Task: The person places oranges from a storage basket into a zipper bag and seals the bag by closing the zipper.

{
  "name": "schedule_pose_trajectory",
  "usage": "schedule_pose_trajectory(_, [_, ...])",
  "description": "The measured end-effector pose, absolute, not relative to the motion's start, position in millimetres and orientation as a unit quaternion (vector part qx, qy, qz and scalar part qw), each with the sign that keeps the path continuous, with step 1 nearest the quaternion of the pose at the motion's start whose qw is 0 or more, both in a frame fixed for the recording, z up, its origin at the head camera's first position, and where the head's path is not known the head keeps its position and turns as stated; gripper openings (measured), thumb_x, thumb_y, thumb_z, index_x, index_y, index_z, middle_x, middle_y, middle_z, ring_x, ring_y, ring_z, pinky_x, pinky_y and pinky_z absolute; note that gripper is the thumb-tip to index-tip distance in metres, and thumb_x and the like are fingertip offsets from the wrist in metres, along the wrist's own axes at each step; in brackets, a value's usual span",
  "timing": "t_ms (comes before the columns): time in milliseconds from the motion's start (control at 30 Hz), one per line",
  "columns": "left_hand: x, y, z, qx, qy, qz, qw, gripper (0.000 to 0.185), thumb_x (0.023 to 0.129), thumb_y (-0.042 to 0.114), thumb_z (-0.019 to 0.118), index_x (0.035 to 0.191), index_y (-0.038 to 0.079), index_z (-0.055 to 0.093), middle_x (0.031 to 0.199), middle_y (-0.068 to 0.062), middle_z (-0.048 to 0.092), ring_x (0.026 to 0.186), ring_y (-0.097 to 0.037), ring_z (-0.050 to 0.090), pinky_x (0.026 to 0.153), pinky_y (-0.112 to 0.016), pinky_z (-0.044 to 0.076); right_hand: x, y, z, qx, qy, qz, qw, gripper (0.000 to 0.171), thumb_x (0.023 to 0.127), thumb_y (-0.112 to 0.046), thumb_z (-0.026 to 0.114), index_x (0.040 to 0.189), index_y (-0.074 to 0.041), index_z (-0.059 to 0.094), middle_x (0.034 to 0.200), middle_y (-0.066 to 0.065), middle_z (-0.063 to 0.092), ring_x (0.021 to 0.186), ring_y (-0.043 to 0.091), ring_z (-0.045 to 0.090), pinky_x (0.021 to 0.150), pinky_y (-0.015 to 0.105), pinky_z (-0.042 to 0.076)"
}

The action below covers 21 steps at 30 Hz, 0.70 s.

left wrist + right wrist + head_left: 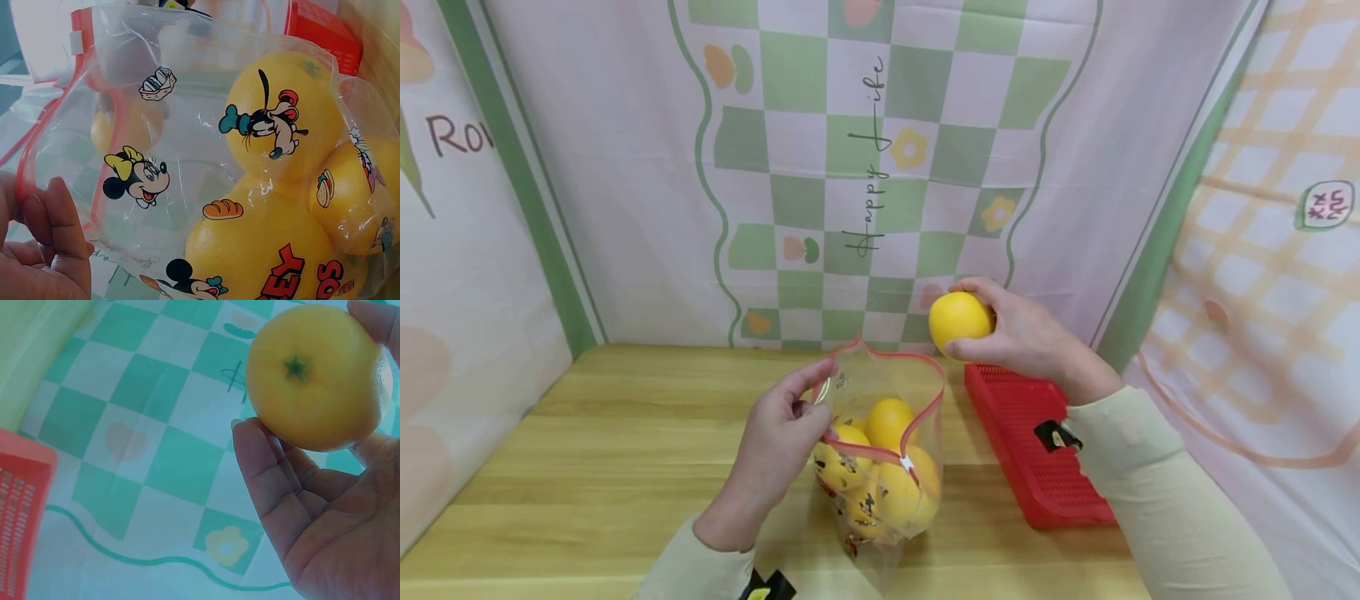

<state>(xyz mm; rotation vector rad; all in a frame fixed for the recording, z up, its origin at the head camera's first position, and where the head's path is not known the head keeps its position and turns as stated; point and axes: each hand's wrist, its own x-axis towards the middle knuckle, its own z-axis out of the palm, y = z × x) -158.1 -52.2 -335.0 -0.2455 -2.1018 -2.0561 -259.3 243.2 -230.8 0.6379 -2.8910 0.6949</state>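
Note:
My right hand (1026, 337) grips a yellow-orange orange (958, 325) in the air, to the upper right of a clear zip bag (928, 400). In the right wrist view the orange (319, 378) shows its green star-shaped stem mark, with fingers and thumb around it. My left hand (782, 437) pinches the red-edged rim of the bag on its left side, keeping the mouth wide. Several oranges (891, 425) lie inside the bag, which stands on the table. Cartoon prints cover its clear wall, and a white slider sits on the red zip in the left wrist view.
A red plastic basket (1022, 450) with slotted sides is on the table to the right of the bag, under my right forearm. The wooden table (647, 450) reaches back to a green-and-white checked cloth (880, 167). Printed cloths hang at both sides.

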Motion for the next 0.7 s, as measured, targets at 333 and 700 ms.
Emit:
schedule_pose_trajectory(333, [-157.7, -50.3, -336.2, -0.083, -0.708, -0.694, 0.1, 0.061, 0.089, -0.005, 0.055, 0.147, 0.014, 0.06, 0.152, -0.001, 0.056, 0.062, -0.017, 0.054, 0.046, -0.019, 0.034, -244.7, 230.1, -219.2, 0.242, -0.937, 0.24, 0.072, 0.064, 0.086, -0.035, 0.079, 0.142, -0.037, 0.049, 0.114, -0.001, 0.065, 0.096, 0.023, 0.062, 0.077, 0.039, 0.052])
schedule_pose_trajectory(700, [-156.8, -51.2, -336.0, -0.083, -0.711, -0.691, 0.101, 0.061, 0.089, -0.005, 0.055, 0.146, 0.014, 0.06, 0.152, -0.003, 0.056, 0.063, -0.016, 0.055, 0.047, -0.019, 0.036, -222.7, 211.9, -207.4, 0.287, -0.925, 0.232, 0.09, 0.066, 0.084, -0.038, 0.081, 0.142, -0.04, 0.049, 0.11, -0.003, 0.068, 0.089, 0.021, 0.063, 0.075, 0.039, 0.052])
